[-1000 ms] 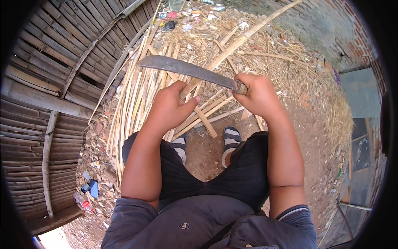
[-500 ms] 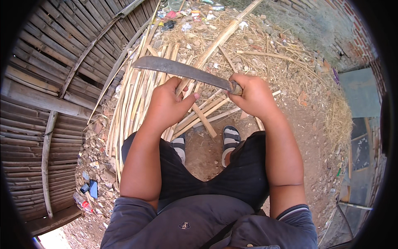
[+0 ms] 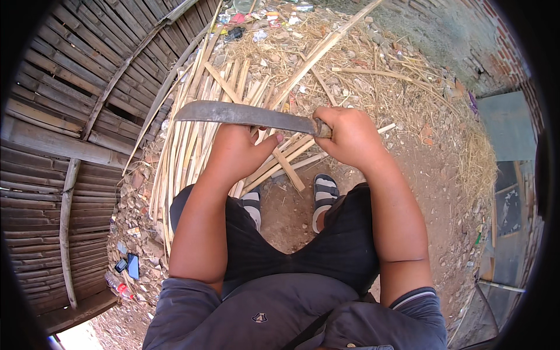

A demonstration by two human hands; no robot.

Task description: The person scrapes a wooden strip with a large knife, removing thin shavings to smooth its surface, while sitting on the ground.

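My right hand (image 3: 352, 135) is closed around the handle of a machete (image 3: 245, 114). Its dark, broad blade points left and crosses in front of my left fingers. My left hand (image 3: 238, 150) grips a long, pale bamboo strip (image 3: 318, 55), which runs away from me to the far right. The blade hides the strip's near part and most of my left fingertips. Whether the edge touches the strip, I cannot tell. Below the hands, several cut bamboo strips (image 3: 291, 169) lie crossed on the ground between my sandalled feet and the pile.
A large heap of split bamboo strips (image 3: 188, 137) lies on the left, beside a bamboo-slat wall (image 3: 64, 134). Shavings and rubble (image 3: 396, 93) cover the ground ahead. A plastered brick wall (image 3: 449, 35) stands at the far right. A plastic bottle (image 3: 119, 287) lies at lower left.
My right hand has brought the machete left and the blade tip nearer to me, so it now overlaps my left fingers. The strip's far end has shifted slightly right.
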